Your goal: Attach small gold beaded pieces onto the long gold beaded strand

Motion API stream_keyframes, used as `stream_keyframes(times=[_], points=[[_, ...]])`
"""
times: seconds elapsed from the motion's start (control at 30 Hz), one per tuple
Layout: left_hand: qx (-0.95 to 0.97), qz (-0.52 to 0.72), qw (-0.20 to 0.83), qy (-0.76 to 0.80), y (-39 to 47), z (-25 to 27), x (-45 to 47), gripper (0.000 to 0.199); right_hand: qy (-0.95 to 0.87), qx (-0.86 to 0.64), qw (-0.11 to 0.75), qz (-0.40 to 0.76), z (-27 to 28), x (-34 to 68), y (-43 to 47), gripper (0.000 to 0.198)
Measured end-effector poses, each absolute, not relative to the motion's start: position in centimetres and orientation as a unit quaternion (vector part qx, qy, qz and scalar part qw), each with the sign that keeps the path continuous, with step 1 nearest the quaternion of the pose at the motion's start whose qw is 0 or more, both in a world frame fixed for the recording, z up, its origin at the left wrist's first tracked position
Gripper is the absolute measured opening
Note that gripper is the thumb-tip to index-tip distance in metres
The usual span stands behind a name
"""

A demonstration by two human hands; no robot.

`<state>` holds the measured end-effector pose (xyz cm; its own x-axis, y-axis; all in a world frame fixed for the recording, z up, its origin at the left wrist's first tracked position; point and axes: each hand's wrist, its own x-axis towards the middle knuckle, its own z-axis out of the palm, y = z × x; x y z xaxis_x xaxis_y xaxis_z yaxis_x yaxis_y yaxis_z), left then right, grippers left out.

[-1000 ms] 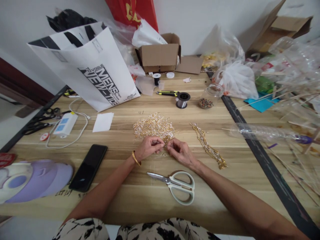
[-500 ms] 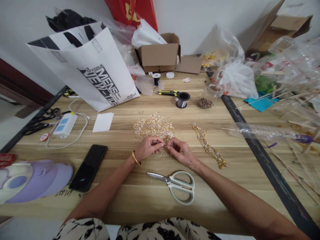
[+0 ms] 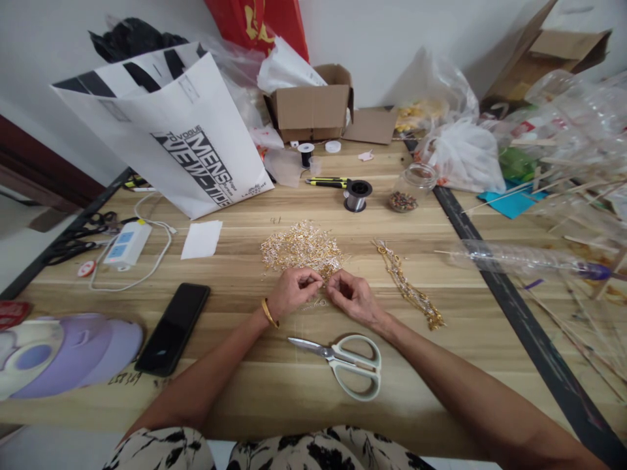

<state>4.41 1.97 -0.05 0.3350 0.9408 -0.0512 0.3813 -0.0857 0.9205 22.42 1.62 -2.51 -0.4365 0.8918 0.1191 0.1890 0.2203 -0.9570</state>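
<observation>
Small craft workroom by look of it; whether in home or business, can't tell. Wood-grain counter (image 3: 245, 398) against plain wall (image 3: 372, 39). On it: heap of tiny gold and clear pieces (image 3: 298, 245), gold strands (image 3: 412, 294), wire spool (image 3: 360, 188), black spool (image 3: 306, 156), yellow-and-black cutter (image 3: 329, 182), pale-handled scissors (image 3: 337, 356), jar of small bits (image 3: 403, 201). Open carton (image 3: 313, 109), shopping bag (image 3: 166, 124) at back; clear plastic (image 3: 573, 111), thin sticks (image 3: 533, 143) crowding right side.
</observation>
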Motion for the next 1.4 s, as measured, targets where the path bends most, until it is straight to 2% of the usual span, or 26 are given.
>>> stream_keyframes(times=[0.17,0.4,1.13,1.4], points=[[0.728,0.294,0.358,0.505,1.75,-0.07,4.7,0.012,-0.699,-0.393,0.36,0.476,-2.57,22.47,1.68,0.011],[0.747,0.283,0.326,0.506,1.56,-0.18,4.85,0.012,-0.7,-0.398,0.357,0.473,-2.49,22.42,1.69,0.008],[0.709,0.312,0.418,0.475,1.57,-0.08,4.86,0.012,-0.699,-0.395,0.356,0.478,-2.34,22.4,1.71,0.014],[0.702,0.31,0.457,0.449,1.55,0.21,4.73,0.024,-0.698,-0.396,0.359,0.476,-2.45,22.43,1.75,0.011]])
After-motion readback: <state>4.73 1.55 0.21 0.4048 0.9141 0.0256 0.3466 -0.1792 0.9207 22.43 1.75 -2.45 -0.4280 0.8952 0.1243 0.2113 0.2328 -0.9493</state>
